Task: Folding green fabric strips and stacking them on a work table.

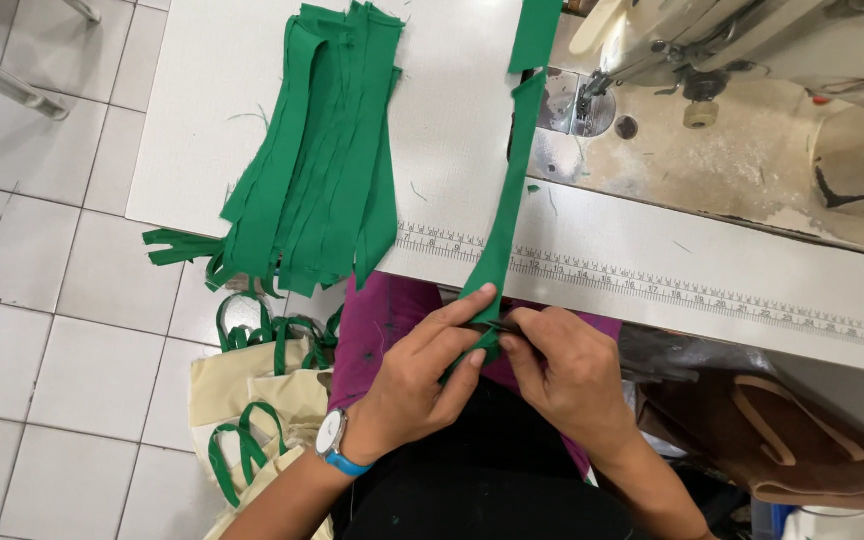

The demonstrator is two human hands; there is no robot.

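Pinching one green strip together, left hand and right hand fold its end; many strips wait unsewn on the table.

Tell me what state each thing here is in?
Green strip: stretched from the sewing machine across the table, its near end pinched by both hands.
Left hand: gripping the strip end.
Right hand: gripping the strip end.
Strip pile: stacked loose, ends hanging over the table edge.
Cream bags: heaped on the floor, green handles attached.
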